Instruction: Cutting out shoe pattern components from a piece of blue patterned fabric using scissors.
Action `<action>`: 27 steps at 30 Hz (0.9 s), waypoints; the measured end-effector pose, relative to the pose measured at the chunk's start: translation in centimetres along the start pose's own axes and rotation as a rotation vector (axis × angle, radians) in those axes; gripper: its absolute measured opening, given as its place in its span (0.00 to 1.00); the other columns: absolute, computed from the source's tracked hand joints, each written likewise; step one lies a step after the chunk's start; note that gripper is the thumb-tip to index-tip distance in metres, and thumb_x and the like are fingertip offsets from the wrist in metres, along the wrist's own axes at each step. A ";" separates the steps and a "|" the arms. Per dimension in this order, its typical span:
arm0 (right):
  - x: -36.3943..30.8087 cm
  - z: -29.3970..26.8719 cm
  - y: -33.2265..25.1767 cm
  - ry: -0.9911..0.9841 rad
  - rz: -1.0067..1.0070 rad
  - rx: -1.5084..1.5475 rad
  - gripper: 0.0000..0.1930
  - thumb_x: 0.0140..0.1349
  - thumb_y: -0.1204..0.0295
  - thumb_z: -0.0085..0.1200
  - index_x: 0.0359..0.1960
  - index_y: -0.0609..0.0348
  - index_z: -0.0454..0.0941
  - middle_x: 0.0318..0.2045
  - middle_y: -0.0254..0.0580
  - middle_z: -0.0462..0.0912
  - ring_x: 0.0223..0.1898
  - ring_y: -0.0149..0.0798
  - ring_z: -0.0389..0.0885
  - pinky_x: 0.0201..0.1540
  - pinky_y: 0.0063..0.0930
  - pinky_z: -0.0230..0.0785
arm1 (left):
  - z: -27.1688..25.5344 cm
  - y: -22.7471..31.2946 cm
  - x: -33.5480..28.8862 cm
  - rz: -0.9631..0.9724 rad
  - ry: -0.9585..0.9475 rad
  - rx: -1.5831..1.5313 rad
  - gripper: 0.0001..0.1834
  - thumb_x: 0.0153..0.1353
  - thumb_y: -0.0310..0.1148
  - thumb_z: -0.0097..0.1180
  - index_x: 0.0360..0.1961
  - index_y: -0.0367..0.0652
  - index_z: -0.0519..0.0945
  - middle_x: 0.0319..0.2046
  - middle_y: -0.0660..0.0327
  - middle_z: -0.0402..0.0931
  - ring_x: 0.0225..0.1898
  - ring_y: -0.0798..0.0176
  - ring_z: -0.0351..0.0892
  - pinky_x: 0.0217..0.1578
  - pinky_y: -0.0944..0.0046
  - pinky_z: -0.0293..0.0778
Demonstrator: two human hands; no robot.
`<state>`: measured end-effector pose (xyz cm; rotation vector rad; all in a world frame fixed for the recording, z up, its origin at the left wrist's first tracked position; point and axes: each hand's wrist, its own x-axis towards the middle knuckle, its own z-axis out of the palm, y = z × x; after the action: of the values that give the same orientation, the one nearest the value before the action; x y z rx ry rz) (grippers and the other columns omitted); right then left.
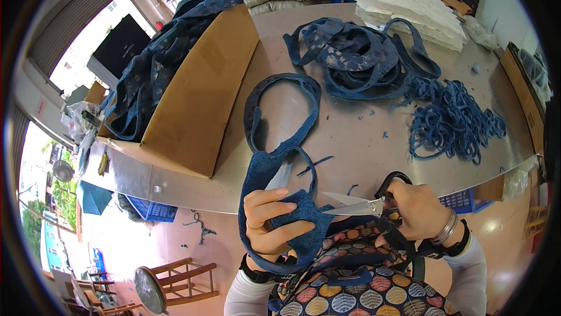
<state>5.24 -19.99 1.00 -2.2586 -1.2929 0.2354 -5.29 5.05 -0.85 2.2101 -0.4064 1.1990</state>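
Cardboard box (201, 91): stands at the table's left side, heaped with blue patterned fabric; best to keep the working length clear of its edge so that nothing snags.

Blue strip (252, 178): lies partly on the table in a loop and partly bunched in the person's grasp, near the front edge; the slack should hang loose, away from the blades.

Left hand (272, 219): holds the bunched strip, fingers spread across it; good practice is to pinch close to the cut, hold the edge taut and keep fingertips behind the blade line.

Thin sliver (315, 165): lies on the table just beyond the strip; it looks like trimmed edge, so narrow, even cuts seem to be wanted.

Scissors (365, 206): blades parted, tips reaching the strip's edge; short, steady bites along the rim probably give a smoother line than long snips.

Coiled strips (365, 61): lie farther back on the table, useful to keep apart from waste.

Right hand (418, 208): grips the scissor handles; a level wrist helps the blades follow the edge without biting into the body.

Tangled offcuts (450, 120): heaped at the right; fresh trimmings best join them.
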 end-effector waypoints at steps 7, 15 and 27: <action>0.0 0.7 -0.1 -0.013 -0.009 -0.060 0.34 0.40 0.44 0.61 0.33 0.64 0.66 0.23 0.40 0.74 0.21 0.42 0.77 0.22 0.28 0.68 | 0.1 -0.1 -0.3 0.000 0.017 -0.008 0.16 0.26 0.29 0.67 0.22 0.57 0.81 0.35 0.66 0.68 0.44 0.60 0.70 0.38 0.62 0.65; -0.1 1.4 0.1 -0.041 0.031 -0.006 0.33 0.41 0.44 0.60 0.33 0.62 0.65 0.23 0.38 0.75 0.20 0.41 0.76 0.21 0.28 0.67 | 0.4 -0.4 -0.3 0.019 0.043 -0.027 0.13 0.30 0.32 0.67 0.22 0.54 0.81 0.34 0.64 0.68 0.42 0.58 0.71 0.38 0.62 0.66; 0.2 0.8 -0.3 -0.040 0.138 0.256 0.34 0.39 0.48 0.64 0.35 0.63 0.63 0.14 0.35 0.71 0.16 0.38 0.74 0.21 0.27 0.65 | 1.8 0.4 -0.8 -0.323 0.158 -0.268 0.12 0.39 0.22 0.63 0.25 0.43 0.73 0.34 0.59 0.68 0.35 0.60 0.72 0.36 0.67 0.67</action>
<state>4.82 -19.40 0.48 -2.1326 -1.0607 0.4704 -4.74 3.67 -2.10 1.8527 -0.1284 1.0649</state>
